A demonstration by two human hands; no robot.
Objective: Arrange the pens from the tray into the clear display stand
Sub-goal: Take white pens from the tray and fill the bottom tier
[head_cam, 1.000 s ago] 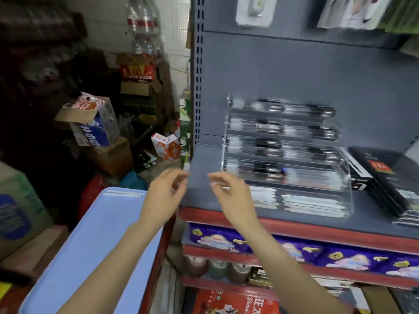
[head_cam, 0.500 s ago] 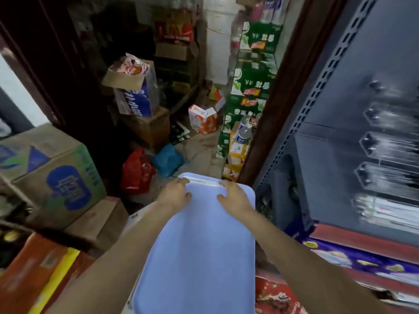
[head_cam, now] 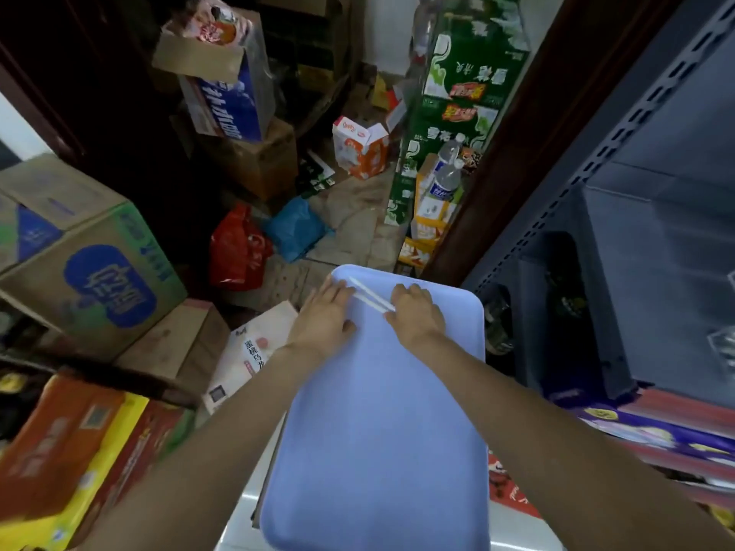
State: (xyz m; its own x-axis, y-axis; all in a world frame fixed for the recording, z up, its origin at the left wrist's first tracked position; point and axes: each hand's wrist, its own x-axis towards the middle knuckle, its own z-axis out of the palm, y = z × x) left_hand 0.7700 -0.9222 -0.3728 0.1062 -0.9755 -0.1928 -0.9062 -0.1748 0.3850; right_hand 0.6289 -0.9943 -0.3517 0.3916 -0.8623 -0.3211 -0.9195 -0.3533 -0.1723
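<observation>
Two thin white pens (head_cam: pixel 370 295) lie side by side at the far end of the light blue tray (head_cam: pixel 378 431). My left hand (head_cam: pixel 324 318) rests flat on the tray, its straight fingertips touching the pens' left ends. My right hand (head_cam: pixel 417 316) sits at the pens' right ends with its fingers curled down, thumb and forefinger pinching them. The clear display stand (head_cam: pixel 728 344) shows only as a blurred sliver at the right edge, on the grey shelf.
A grey metal shelf unit (head_cam: pixel 636 272) with a red front edge stands to the right. Cardboard boxes (head_cam: pixel 87 268) crowd the left. Green drink crates (head_cam: pixel 457 113), water bottles, and red and blue bags (head_cam: pixel 238 252) cover the floor beyond the tray.
My view swung left from the stand down to the tray. Both hands left the shelf front and came to the tray's far end, now at the two white pens.
</observation>
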